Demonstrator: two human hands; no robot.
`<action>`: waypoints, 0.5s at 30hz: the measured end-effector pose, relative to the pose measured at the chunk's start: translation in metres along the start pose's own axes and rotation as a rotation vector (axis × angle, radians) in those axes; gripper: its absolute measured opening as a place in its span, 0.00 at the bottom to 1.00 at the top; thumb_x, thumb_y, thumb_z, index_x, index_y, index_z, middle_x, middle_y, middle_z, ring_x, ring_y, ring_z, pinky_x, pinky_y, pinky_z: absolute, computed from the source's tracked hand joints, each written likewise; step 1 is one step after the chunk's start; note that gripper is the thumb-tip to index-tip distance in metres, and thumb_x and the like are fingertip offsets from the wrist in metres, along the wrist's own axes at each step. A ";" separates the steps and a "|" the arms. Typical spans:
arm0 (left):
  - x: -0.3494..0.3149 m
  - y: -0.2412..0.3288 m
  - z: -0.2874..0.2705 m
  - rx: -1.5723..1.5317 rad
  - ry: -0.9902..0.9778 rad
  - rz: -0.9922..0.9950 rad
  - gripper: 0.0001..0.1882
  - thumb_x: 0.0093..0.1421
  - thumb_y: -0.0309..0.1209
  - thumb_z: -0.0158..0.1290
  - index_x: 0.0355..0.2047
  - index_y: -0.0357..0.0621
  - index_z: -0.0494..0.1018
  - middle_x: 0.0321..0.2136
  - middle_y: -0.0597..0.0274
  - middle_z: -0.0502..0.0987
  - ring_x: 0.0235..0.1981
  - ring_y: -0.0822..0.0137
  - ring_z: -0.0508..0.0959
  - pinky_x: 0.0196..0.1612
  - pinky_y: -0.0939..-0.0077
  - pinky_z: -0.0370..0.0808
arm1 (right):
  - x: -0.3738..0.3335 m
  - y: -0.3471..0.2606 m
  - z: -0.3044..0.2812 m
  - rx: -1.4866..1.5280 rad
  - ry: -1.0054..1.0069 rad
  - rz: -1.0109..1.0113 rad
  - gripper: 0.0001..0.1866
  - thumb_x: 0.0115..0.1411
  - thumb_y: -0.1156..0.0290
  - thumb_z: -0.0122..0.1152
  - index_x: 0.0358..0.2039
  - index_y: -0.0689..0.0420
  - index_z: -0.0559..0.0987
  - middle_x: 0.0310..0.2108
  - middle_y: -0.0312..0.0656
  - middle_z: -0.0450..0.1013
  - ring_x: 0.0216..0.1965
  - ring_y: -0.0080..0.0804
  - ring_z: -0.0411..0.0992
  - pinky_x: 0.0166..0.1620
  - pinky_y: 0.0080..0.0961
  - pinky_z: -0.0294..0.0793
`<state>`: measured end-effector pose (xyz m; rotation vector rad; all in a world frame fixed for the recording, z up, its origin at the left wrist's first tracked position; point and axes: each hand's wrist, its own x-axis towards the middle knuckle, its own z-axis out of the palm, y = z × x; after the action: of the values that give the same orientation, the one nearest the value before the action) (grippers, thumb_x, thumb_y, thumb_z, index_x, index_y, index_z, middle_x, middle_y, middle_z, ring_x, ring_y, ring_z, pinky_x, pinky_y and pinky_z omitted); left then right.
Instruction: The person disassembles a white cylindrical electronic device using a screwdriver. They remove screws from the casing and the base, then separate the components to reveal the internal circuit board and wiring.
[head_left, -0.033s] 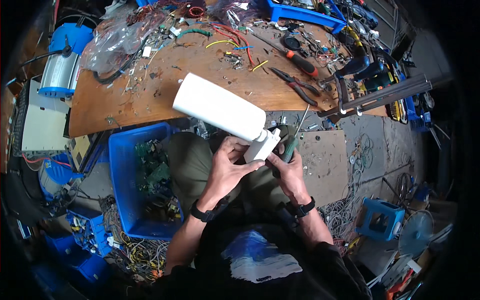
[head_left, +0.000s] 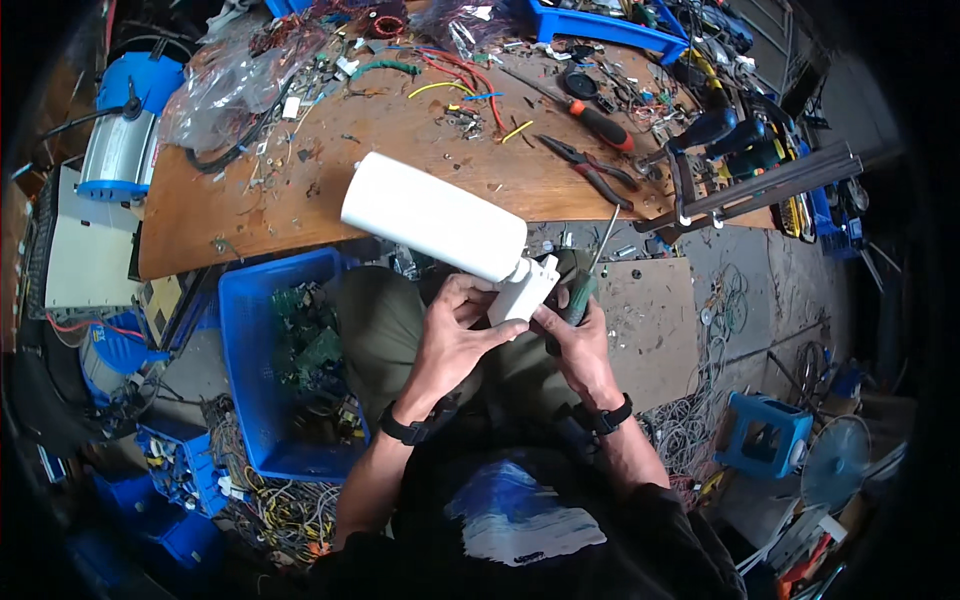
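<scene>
A white cylindrical track light (head_left: pixel 435 215) slants over the table's front edge, its small white box (head_left: pixel 525 293) joined to the lower right end by a short neck. My left hand (head_left: pixel 455 328) is closed around that box, thumb along its lower side. In my right hand (head_left: pixel 583 350) is a screwdriver with a green handle (head_left: pixel 581 298), its thin shaft pointing up and away from the light. My right thumb and fingertips are at the right side of the box. Part of my right fingers is hidden behind the handle.
Pliers (head_left: pixel 590 170) and an orange-black screwdriver (head_left: pixel 602 126) lie on the littered wooden table (head_left: pixel 240 215). Metal bars with clamps (head_left: pixel 760 190) jut out at the right. A blue crate (head_left: pixel 240 370) of circuit boards stands by my left leg; cables (head_left: pixel 685 440) cover the floor at right.
</scene>
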<state>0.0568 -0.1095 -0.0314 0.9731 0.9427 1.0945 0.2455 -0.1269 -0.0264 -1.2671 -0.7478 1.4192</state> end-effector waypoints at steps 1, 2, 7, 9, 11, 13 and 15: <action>0.000 0.006 -0.001 -0.041 -0.014 -0.038 0.24 0.55 0.17 0.70 0.49 0.36 0.71 0.45 0.57 0.81 0.48 0.70 0.82 0.55 0.73 0.81 | -0.002 -0.004 0.002 -0.053 0.013 -0.029 0.16 0.62 0.76 0.73 0.42 0.58 0.72 0.39 0.36 0.76 0.38 0.20 0.74 0.41 0.22 0.78; -0.001 0.012 -0.001 -0.081 -0.027 -0.077 0.24 0.56 0.20 0.71 0.50 0.36 0.71 0.45 0.56 0.81 0.47 0.69 0.82 0.55 0.73 0.80 | -0.004 -0.010 0.005 -0.107 0.026 -0.058 0.17 0.61 0.76 0.75 0.40 0.58 0.71 0.37 0.35 0.76 0.37 0.19 0.73 0.40 0.22 0.77; -0.001 0.022 -0.002 -0.010 -0.053 -0.157 0.24 0.65 0.34 0.66 0.55 0.34 0.72 0.51 0.53 0.81 0.48 0.70 0.82 0.52 0.74 0.79 | -0.012 -0.032 0.016 -0.197 -0.003 -0.136 0.18 0.59 0.72 0.77 0.37 0.57 0.71 0.34 0.34 0.75 0.34 0.18 0.71 0.37 0.21 0.74; -0.003 0.027 0.003 -0.104 -0.033 -0.190 0.23 0.67 0.36 0.64 0.56 0.34 0.73 0.51 0.55 0.81 0.48 0.71 0.81 0.50 0.75 0.78 | -0.016 -0.045 0.021 -0.283 -0.015 -0.181 0.19 0.59 0.74 0.77 0.34 0.56 0.69 0.33 0.34 0.74 0.34 0.18 0.70 0.36 0.21 0.72; -0.006 0.035 0.012 -0.141 0.012 -0.221 0.23 0.70 0.39 0.60 0.57 0.35 0.73 0.51 0.60 0.80 0.48 0.73 0.79 0.48 0.77 0.76 | -0.018 -0.050 0.020 -0.300 -0.056 -0.185 0.18 0.60 0.72 0.76 0.33 0.56 0.69 0.32 0.32 0.72 0.33 0.19 0.68 0.35 0.22 0.71; -0.006 0.041 0.021 -0.156 -0.002 -0.245 0.23 0.71 0.39 0.58 0.59 0.36 0.72 0.50 0.62 0.80 0.47 0.74 0.78 0.48 0.77 0.76 | -0.020 -0.058 0.017 -0.326 -0.091 -0.230 0.16 0.62 0.70 0.75 0.36 0.57 0.71 0.32 0.32 0.71 0.33 0.19 0.67 0.35 0.21 0.71; -0.006 0.041 0.022 -0.083 -0.035 -0.238 0.22 0.73 0.40 0.56 0.60 0.37 0.72 0.49 0.63 0.79 0.46 0.74 0.78 0.47 0.76 0.76 | -0.020 -0.062 0.012 -0.333 -0.117 -0.258 0.15 0.64 0.67 0.72 0.40 0.58 0.73 0.32 0.32 0.71 0.33 0.19 0.67 0.35 0.21 0.70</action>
<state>0.0654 -0.1113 0.0147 0.7877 0.9505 0.9060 0.2503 -0.1272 0.0393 -1.2890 -1.2213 1.1972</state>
